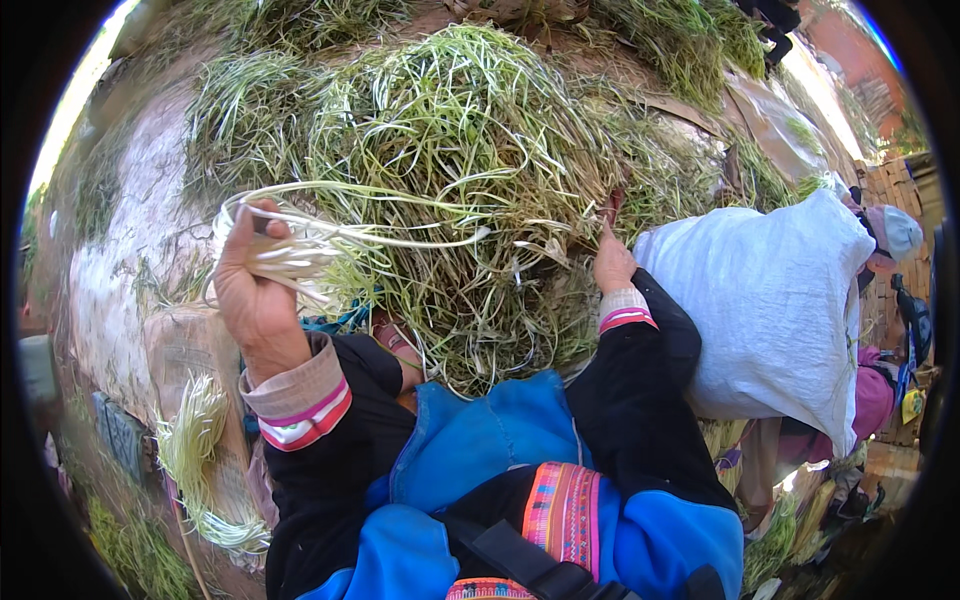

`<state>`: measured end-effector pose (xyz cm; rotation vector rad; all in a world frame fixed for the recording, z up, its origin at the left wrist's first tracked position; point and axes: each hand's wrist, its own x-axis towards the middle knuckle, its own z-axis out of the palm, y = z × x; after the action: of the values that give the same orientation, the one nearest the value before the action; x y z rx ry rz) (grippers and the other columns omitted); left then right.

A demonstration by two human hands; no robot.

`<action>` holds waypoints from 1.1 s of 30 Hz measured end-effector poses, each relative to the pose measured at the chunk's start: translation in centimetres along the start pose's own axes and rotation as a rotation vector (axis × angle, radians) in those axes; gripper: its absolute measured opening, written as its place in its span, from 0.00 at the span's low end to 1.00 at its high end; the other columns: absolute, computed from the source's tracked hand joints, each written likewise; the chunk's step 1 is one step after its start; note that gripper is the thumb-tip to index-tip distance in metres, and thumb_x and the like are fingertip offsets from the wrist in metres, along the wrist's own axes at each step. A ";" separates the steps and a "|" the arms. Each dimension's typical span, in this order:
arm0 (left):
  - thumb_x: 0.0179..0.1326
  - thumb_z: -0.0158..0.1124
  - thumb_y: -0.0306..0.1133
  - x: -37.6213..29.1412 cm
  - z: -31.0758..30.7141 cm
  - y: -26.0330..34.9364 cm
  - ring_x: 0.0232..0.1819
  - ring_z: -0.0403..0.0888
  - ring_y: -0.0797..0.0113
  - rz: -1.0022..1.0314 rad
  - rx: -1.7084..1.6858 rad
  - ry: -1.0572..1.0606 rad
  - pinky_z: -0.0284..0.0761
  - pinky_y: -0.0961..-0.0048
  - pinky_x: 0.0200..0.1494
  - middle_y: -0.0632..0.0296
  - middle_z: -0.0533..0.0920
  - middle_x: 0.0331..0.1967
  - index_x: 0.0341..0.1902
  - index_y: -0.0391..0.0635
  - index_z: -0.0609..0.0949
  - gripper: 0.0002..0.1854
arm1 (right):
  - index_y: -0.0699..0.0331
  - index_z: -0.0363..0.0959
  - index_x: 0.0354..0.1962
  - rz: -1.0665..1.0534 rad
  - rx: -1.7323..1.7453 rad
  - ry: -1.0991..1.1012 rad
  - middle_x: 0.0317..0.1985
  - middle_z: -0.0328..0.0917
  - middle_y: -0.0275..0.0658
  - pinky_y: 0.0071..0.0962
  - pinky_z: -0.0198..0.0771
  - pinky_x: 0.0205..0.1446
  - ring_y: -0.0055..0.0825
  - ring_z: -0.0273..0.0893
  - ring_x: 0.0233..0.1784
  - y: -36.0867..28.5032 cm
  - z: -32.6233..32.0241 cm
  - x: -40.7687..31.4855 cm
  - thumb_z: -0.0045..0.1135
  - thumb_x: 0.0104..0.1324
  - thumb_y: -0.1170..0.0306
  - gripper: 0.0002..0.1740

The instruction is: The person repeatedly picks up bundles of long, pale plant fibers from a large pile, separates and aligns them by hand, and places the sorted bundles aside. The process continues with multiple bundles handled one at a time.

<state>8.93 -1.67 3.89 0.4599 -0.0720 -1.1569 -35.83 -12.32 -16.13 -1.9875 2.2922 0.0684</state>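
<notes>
My left hand (259, 296), raised at the left, is closed around a bunch of pale, long plant stalks (289, 255); their thin ends trail to the right. At the front edge of a large heap of green and whitish stalks (450, 150), my right hand (613, 259) reaches forward with its fingertips near dark reddish material (613, 204). What those fingers grip, if anything, is too small to tell. A bundle of pale stalks (196, 439) lies low at the left on a woven-looking sack or block (191, 345).
A stuffed white woven sack (750, 300) stands close to my right arm. Beyond it is a person in a light cap (896, 232). More green stalks (675, 52) lie at the back, and another person's dark legs (780, 45) show at the upper right.
</notes>
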 end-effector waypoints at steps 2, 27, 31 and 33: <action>0.55 0.61 0.20 0.4 -0.3 1.8 0.36 0.76 0.60 0.054 -0.042 -0.005 0.78 0.70 0.35 0.49 0.76 0.40 0.45 0.34 0.72 0.14 | 0.49 0.56 0.63 -0.011 -0.026 -0.030 0.37 0.78 0.53 0.46 0.71 0.45 0.50 0.78 0.41 -0.6 -1.0 -0.2 0.41 0.61 0.74 0.31; 0.58 0.58 0.21 0.5 -1.2 -2.6 0.39 0.78 0.59 0.006 0.146 0.073 0.77 0.70 0.34 0.52 0.78 0.36 0.42 0.37 0.71 0.09 | 0.73 0.72 0.42 -0.465 1.675 -1.088 0.16 0.71 0.37 0.16 0.60 0.17 0.18 0.66 0.15 -14.3 -9.0 -16.0 0.45 0.67 0.54 0.26; 0.58 0.57 0.21 -0.6 -0.5 -3.9 0.42 0.80 0.56 -0.004 0.223 0.123 0.80 0.68 0.36 0.50 0.78 0.39 0.43 0.38 0.71 0.10 | 0.72 0.72 0.35 -0.290 1.856 -0.871 0.11 0.64 0.32 0.15 0.52 0.14 0.14 0.57 0.11 -14.3 -11.5 -16.5 0.44 0.69 0.64 0.17; 0.58 0.55 0.20 -2.3 -0.3 -5.4 0.43 0.80 0.55 -0.013 0.270 0.131 0.81 0.66 0.40 0.49 0.79 0.40 0.44 0.38 0.70 0.10 | 0.71 0.72 0.33 -0.351 1.770 -0.734 0.10 0.62 0.29 0.14 0.49 0.14 0.12 0.55 0.10 -15.0 -12.6 -16.6 0.42 0.69 0.67 0.15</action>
<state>3.43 -1.25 1.92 0.7750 -0.1116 -1.1321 -19.39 0.52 -1.22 -0.9422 0.7110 -0.7798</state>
